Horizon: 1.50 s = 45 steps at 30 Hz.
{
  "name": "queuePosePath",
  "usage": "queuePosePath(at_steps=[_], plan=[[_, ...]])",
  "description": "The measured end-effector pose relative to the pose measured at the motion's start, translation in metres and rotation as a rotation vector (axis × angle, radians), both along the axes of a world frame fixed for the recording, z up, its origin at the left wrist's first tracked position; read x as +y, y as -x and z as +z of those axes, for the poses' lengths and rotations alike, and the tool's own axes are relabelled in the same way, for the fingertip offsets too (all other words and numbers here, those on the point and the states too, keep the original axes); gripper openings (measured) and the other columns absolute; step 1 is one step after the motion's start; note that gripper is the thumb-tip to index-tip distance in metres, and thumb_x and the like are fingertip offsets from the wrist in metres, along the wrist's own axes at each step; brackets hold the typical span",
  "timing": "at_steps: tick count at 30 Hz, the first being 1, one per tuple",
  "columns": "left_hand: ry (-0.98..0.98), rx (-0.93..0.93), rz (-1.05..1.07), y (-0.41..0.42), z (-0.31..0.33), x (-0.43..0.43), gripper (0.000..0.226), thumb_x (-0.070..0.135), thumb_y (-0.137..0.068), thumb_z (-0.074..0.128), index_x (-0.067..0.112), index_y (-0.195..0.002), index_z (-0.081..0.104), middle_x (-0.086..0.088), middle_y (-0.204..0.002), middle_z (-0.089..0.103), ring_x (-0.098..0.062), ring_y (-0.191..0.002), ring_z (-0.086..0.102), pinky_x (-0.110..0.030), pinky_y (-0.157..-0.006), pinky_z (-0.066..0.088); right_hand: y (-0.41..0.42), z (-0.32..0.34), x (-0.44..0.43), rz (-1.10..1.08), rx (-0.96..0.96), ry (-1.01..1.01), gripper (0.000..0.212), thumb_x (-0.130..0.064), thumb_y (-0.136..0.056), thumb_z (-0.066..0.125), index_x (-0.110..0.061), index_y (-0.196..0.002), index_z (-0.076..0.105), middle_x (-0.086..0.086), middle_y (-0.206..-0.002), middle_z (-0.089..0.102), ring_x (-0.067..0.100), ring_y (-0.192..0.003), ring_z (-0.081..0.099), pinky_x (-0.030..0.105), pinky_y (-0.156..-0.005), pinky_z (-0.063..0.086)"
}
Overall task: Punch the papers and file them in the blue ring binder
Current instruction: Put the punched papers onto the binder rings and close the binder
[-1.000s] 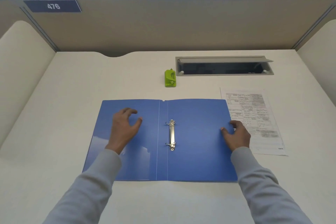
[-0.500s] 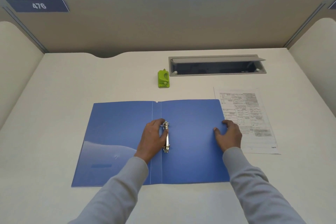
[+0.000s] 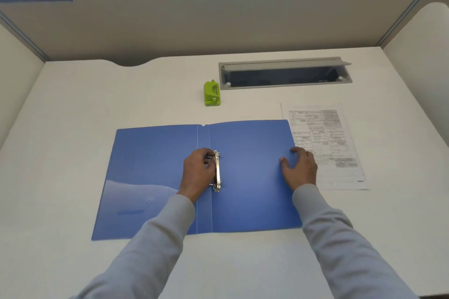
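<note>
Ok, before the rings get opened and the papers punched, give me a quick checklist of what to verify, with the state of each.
1. Blue plastic ring binder lying open and flat on the white desk: ok.
2. Left hand at the silver metal ring mechanism, fingers at its upper ring: ok.
3. Rings open: cannot tell, they are too small to read.
4. Right hand pressing flat on the binder's right cover near its edge: ok.
5. Printed white papers punched: not ok; they lie beside the binder's right edge, their left margin partly under the cover.
6. Small green hole punch free, beyond the binder: ok.
</note>
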<state>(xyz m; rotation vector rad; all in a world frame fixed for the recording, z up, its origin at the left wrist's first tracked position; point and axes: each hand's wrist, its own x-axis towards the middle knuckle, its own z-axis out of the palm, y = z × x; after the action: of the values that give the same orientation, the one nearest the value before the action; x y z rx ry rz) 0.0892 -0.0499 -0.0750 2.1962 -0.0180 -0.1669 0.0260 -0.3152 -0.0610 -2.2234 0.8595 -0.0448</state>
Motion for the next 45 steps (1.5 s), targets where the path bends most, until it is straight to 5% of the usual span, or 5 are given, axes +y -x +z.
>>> queuePosePath(at_steps=[11,22,31,36,45], plan=[[-0.019,-0.024,0.024,0.004,0.001,-0.004,0.018,0.010,-0.090,0.067,0.009,-0.107,0.071,-0.007,-0.104,0.071,-0.018,-0.089,0.067,-0.034,-0.087,0.056,0.004,-0.001,0.001,0.020,-0.021,0.022,0.041,-0.020,-0.094,0.069,-0.006,-0.132,0.061,0.019,-0.135,0.054,0.038,-0.128,0.052,0.036,-0.107,0.037],[-0.174,-0.211,0.010,0.012,0.007,-0.033,0.028,0.025,-0.087,0.067,0.019,-0.114,0.065,0.002,-0.119,0.062,-0.026,-0.113,0.050,-0.030,-0.088,0.034,0.014,0.001,-0.010,0.141,-0.001,0.121,0.047,-0.019,-0.094,0.067,-0.002,-0.137,0.056,0.019,-0.138,0.058,0.042,-0.129,0.048,0.039,-0.106,0.036],[-0.058,-0.165,-0.317,0.013,0.034,-0.114,0.036,0.022,-0.092,0.068,0.011,-0.125,0.062,-0.005,-0.127,0.061,-0.028,-0.121,0.048,-0.018,-0.096,0.028,0.016,0.008,-0.065,0.021,-0.019,0.160,0.044,-0.021,-0.093,0.069,-0.003,-0.132,0.061,0.019,-0.138,0.058,0.044,-0.129,0.047,0.046,-0.106,0.038],[-0.145,-0.032,-0.543,0.008,0.037,-0.159,0.049,0.026,-0.096,0.063,0.010,-0.141,0.053,-0.007,-0.144,0.050,-0.031,-0.132,0.041,-0.035,-0.109,0.038,0.008,0.016,-0.115,-0.101,0.094,0.148,0.051,-0.029,-0.093,0.069,-0.010,-0.139,0.057,0.013,-0.151,0.048,0.038,-0.141,0.038,0.051,-0.115,0.036],[-0.456,-0.026,-0.772,0.001,0.017,-0.198,0.058,0.040,-0.100,0.054,0.021,-0.152,0.039,-0.005,-0.148,0.039,-0.033,-0.132,0.036,-0.044,-0.103,0.049,-0.004,0.014,-0.158,-0.206,0.297,0.152,0.069,-0.045,-0.091,0.070,-0.009,-0.145,0.046,0.018,-0.150,0.040,0.041,-0.142,0.032,0.053,-0.111,0.036]])
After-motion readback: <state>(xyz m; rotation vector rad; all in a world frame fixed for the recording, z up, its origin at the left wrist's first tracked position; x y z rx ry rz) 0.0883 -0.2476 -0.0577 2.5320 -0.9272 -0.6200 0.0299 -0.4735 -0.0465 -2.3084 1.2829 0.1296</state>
